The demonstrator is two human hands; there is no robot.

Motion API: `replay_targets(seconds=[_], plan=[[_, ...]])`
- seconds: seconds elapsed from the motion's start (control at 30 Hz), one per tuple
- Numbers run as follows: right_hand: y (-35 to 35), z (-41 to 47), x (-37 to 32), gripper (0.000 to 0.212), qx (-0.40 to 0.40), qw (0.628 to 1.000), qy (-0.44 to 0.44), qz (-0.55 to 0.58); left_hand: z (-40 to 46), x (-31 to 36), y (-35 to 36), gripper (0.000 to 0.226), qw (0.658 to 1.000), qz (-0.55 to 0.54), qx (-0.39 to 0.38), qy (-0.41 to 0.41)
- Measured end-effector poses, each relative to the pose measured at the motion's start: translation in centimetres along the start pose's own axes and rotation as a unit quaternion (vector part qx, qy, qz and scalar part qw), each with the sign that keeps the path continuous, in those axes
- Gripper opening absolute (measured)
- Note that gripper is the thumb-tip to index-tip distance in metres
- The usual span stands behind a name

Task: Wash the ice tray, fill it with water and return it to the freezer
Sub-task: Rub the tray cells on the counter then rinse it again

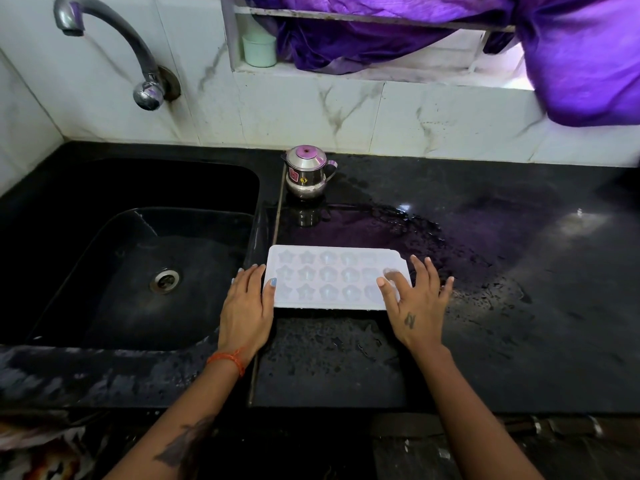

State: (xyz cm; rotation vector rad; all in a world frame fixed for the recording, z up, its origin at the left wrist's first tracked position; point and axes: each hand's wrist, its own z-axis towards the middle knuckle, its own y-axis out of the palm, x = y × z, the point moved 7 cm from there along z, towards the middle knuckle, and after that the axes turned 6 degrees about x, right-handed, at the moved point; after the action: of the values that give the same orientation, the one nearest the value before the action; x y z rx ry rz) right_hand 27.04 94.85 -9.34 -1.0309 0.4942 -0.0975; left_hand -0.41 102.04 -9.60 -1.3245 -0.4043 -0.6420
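A white ice tray (pixel 329 278) with star and round moulds lies flat on the wet black counter (pixel 502 306), just right of the sink (pixel 104 237). My left hand (pixel 247 306) is at the tray's left end, thumb resting on its top edge and fingers straight alongside it. My right hand (pixel 415 299) lies over the tray's right end, thumb on the moulds and fingers spread and straight. Whether the moulds hold water cannot be told.
The tap (pixel 104 32) curves out from the wall above the sink, with no water running. A small steel pot (pixel 308 171) with a pink knob stands behind the tray. A mint cup (pixel 259 50) and purple cloth (pixel 571 46) sit on the window ledge.
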Motion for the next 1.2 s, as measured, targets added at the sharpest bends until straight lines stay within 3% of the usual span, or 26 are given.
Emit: replay_targets(seconds=[0.2,0.43,0.63,0.93,1.07,1.2], plan=[[0.0,0.1,0.0,0.069,-0.014,0.999,0.003,0.044,0.0,0.0,0.1,0.046,1.0,0.003,-0.001,0.002],[0.0,0.0,0.1,0.059,0.007,1.0,-0.005,0.019,0.0,-0.1,0.2,0.048,1.0,0.007,-0.001,0.001],[-0.2,-0.1,0.1,0.074,0.016,1.0,0.013,-0.02,-0.2,0.1,-0.1,0.051,1.0,-0.004,0.005,0.002],[-0.2,0.0,0.2,0.08,0.0,1.0,0.026,0.003,-0.1,0.0,0.0,0.058,1.0,-0.009,0.006,0.003],[-0.8,0.3,-0.5,0.07,0.028,0.999,0.013,0.016,0.0,0.0,0.1,0.07,1.0,0.0,0.003,0.005],[-1.3,1.3,-2.5,0.053,0.052,0.997,-0.042,0.036,0.0,0.0,0.2,0.065,1.0,0.003,0.002,0.003]])
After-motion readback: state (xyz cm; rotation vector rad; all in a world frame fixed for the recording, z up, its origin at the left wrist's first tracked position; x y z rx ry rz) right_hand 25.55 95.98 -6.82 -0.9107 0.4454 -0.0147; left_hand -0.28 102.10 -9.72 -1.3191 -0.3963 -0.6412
